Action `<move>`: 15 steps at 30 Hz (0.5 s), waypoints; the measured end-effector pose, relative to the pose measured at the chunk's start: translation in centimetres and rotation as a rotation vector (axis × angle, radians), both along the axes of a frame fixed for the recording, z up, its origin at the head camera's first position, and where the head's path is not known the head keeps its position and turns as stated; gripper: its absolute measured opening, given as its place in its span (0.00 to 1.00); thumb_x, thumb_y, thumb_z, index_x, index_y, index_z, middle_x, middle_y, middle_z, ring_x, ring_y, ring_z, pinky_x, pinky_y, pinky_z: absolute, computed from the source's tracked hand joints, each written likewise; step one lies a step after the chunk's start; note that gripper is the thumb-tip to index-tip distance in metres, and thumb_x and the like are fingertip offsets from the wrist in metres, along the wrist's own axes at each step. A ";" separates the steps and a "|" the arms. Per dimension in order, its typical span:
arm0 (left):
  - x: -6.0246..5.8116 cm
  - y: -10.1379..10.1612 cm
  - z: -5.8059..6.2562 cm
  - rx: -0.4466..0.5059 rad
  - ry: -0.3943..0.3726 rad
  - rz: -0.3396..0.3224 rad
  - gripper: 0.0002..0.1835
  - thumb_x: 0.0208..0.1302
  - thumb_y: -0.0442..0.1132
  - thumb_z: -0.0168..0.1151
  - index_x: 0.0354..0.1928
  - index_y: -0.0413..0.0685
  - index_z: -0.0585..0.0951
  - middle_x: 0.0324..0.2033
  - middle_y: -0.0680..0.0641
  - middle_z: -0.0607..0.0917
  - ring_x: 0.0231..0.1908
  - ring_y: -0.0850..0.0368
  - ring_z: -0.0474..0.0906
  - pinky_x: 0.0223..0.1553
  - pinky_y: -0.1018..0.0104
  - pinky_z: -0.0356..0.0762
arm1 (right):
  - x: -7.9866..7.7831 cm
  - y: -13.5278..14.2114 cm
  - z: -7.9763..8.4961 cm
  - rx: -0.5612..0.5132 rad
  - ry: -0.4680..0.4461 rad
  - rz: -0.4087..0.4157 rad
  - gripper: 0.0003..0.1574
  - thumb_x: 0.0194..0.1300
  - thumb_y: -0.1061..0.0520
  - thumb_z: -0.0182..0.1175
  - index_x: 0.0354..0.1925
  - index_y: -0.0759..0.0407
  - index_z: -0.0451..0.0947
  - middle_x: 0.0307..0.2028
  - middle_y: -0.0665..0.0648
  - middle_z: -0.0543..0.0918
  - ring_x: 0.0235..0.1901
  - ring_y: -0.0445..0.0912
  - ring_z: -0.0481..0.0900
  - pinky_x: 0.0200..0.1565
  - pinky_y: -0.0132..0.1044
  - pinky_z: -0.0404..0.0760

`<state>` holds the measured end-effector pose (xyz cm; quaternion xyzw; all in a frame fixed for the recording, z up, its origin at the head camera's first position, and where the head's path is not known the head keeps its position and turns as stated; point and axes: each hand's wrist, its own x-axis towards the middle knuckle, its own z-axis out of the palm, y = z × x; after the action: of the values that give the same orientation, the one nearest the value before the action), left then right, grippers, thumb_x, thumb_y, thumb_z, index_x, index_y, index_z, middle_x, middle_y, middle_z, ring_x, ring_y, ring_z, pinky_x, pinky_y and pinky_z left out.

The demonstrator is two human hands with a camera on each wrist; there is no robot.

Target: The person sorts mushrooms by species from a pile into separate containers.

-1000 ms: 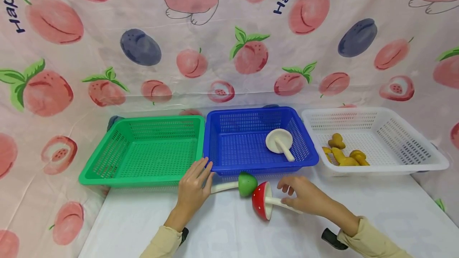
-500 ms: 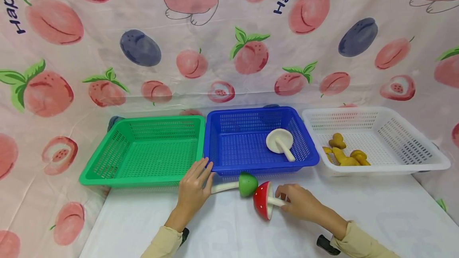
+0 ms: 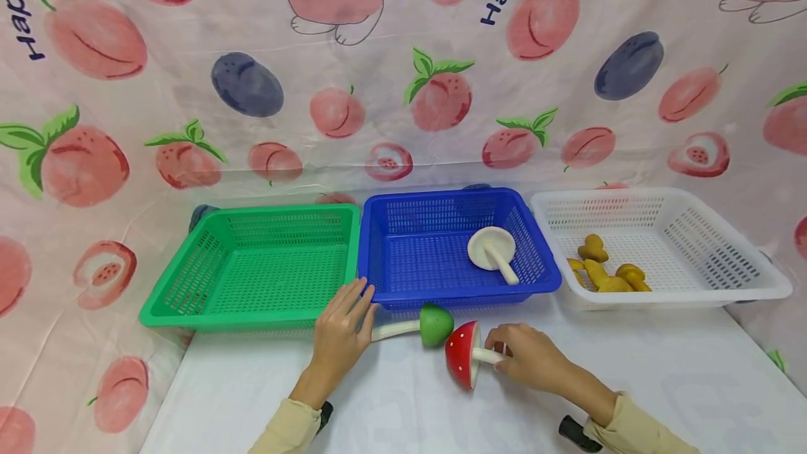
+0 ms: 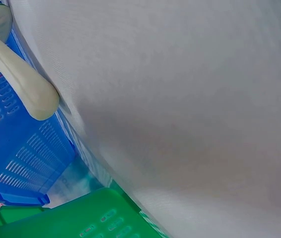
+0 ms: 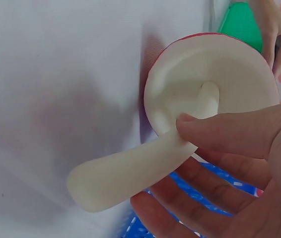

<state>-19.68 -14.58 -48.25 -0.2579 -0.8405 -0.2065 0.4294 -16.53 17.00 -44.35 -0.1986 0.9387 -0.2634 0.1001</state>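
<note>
A toy mushroom with a white-dotted red cap (image 3: 462, 356) lies on its side on the white table. My right hand (image 3: 531, 358) pinches its pale stem (image 5: 130, 171) between thumb and fingers, as the right wrist view shows. Left of it lies a toy mushroom with a green cap (image 3: 435, 324), its stem (image 4: 24, 77) pointing left. My left hand (image 3: 342, 324) rests with extended fingers where the green and blue baskets meet, close beside that stem's end. In the left wrist view the hand itself is out of sight.
A green basket (image 3: 252, 321), a blue basket (image 3: 460, 294) and a white basket (image 3: 681, 296) stand side by side at the back. One pale mushroom (image 3: 488, 247) lies in the blue one, several yellow-brown mushrooms (image 3: 608, 277) in the white one. A fruit-print cloth (image 3: 391, 90) hangs behind.
My right hand has come down and left onto the red mushroom's stem and taken hold of it; the mushroom has shifted very slightly right. My left hand has stayed in place.
</note>
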 end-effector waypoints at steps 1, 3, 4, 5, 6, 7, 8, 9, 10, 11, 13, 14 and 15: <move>0.0 0.0 0.0 0.001 0.001 0.000 0.17 0.52 0.34 0.67 0.45 0.33 0.84 0.47 0.36 0.83 0.49 0.42 0.79 0.53 0.49 0.76 | 0.1 0.0 0.1 0.002 0.004 0.002 0.12 0.47 0.67 0.69 0.31 0.54 0.81 0.22 0.45 0.75 0.25 0.42 0.70 0.27 0.35 0.73; 0.0 0.0 0.0 0.002 0.003 0.002 0.17 0.52 0.33 0.68 0.45 0.33 0.84 0.47 0.36 0.83 0.49 0.42 0.79 0.53 0.48 0.76 | 0.2 0.0 0.4 0.007 0.009 0.004 0.12 0.47 0.67 0.70 0.31 0.53 0.81 0.22 0.44 0.75 0.25 0.42 0.70 0.27 0.35 0.73; 0.0 0.0 0.0 0.003 0.003 0.003 0.17 0.52 0.33 0.68 0.45 0.33 0.84 0.47 0.36 0.83 0.49 0.42 0.79 0.53 0.48 0.76 | 0.2 0.1 0.5 0.009 0.013 0.005 0.12 0.47 0.66 0.70 0.31 0.53 0.81 0.22 0.44 0.75 0.25 0.42 0.70 0.27 0.34 0.73; 0.0 0.0 0.0 0.003 0.004 0.004 0.17 0.51 0.33 0.68 0.45 0.33 0.84 0.46 0.36 0.83 0.49 0.42 0.79 0.53 0.48 0.76 | 0.3 0.1 0.7 0.011 0.018 0.006 0.12 0.47 0.66 0.70 0.31 0.53 0.81 0.22 0.44 0.75 0.25 0.42 0.70 0.27 0.34 0.73; 0.0 0.0 0.0 0.003 0.004 0.004 0.17 0.51 0.33 0.68 0.45 0.33 0.84 0.46 0.36 0.83 0.49 0.41 0.79 0.53 0.48 0.77 | 0.3 0.1 0.9 0.010 0.022 0.006 0.12 0.47 0.66 0.70 0.31 0.53 0.81 0.22 0.43 0.75 0.25 0.41 0.70 0.27 0.34 0.73; 0.1 0.0 0.0 0.003 0.004 0.004 0.17 0.51 0.33 0.68 0.45 0.33 0.84 0.46 0.36 0.83 0.49 0.41 0.79 0.53 0.48 0.77 | 0.4 0.1 1.1 0.010 0.026 0.007 0.12 0.47 0.66 0.70 0.31 0.53 0.81 0.23 0.43 0.75 0.25 0.41 0.70 0.27 0.33 0.74; 0.1 0.0 0.1 0.002 0.004 0.004 0.17 0.51 0.33 0.68 0.45 0.33 0.84 0.46 0.36 0.83 0.49 0.41 0.79 0.53 0.48 0.77 | 0.4 0.2 1.4 0.009 0.032 0.009 0.12 0.47 0.66 0.70 0.32 0.53 0.81 0.23 0.43 0.76 0.25 0.41 0.70 0.28 0.33 0.74; 0.1 0.1 0.1 0.003 0.005 0.003 0.17 0.51 0.33 0.68 0.45 0.33 0.84 0.46 0.36 0.83 0.49 0.41 0.79 0.53 0.48 0.77 | 0.5 0.2 1.6 0.009 0.038 0.013 0.12 0.47 0.65 0.70 0.32 0.53 0.82 0.23 0.43 0.76 0.25 0.40 0.71 0.27 0.32 0.74; 0.1 0.1 0.1 0.003 0.004 0.002 0.17 0.51 0.33 0.68 0.45 0.33 0.84 0.46 0.36 0.83 0.49 0.41 0.79 0.53 0.48 0.77 | 0.6 0.2 1.8 0.009 0.043 0.016 0.13 0.48 0.65 0.70 0.32 0.53 0.82 0.23 0.43 0.76 0.25 0.40 0.71 0.27 0.32 0.74; 0.1 0.1 0.1 0.003 0.004 0.002 0.17 0.51 0.33 0.68 0.45 0.33 0.84 0.46 0.36 0.83 0.49 0.41 0.79 0.53 0.48 0.77 | 0.6 0.3 2.1 0.008 0.045 0.020 0.13 0.48 0.65 0.71 0.32 0.53 0.82 0.23 0.43 0.76 0.26 0.40 0.71 0.28 0.32 0.74; 0.1 0.0 0.1 0.002 0.003 0.001 0.17 0.51 0.33 0.68 0.45 0.33 0.84 0.47 0.36 0.83 0.49 0.42 0.79 0.53 0.48 0.77 | 0.7 0.4 2.6 0.003 0.052 0.029 0.13 0.48 0.65 0.70 0.33 0.53 0.82 0.24 0.43 0.76 0.26 0.40 0.71 0.28 0.32 0.74; 0.1 0.0 0.0 0.001 0.004 0.001 0.17 0.51 0.33 0.68 0.45 0.33 0.84 0.47 0.36 0.83 0.49 0.42 0.79 0.53 0.48 0.77 | 0.7 0.4 2.8 0.000 0.057 0.035 0.13 0.48 0.65 0.70 0.34 0.53 0.82 0.24 0.42 0.76 0.26 0.40 0.71 0.28 0.31 0.74; 0.0 0.0 0.0 0.000 0.004 0.001 0.17 0.52 0.33 0.68 0.45 0.33 0.84 0.47 0.36 0.83 0.49 0.42 0.79 0.53 0.48 0.77 | 0.7 0.5 3.0 -0.004 0.065 0.040 0.13 0.48 0.65 0.70 0.34 0.53 0.82 0.24 0.42 0.77 0.26 0.39 0.71 0.28 0.31 0.74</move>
<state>-19.64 -14.54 -48.24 -0.2581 -0.8398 -0.2059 0.4311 -15.80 17.46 -41.38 -0.2261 0.9367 -0.2567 0.0746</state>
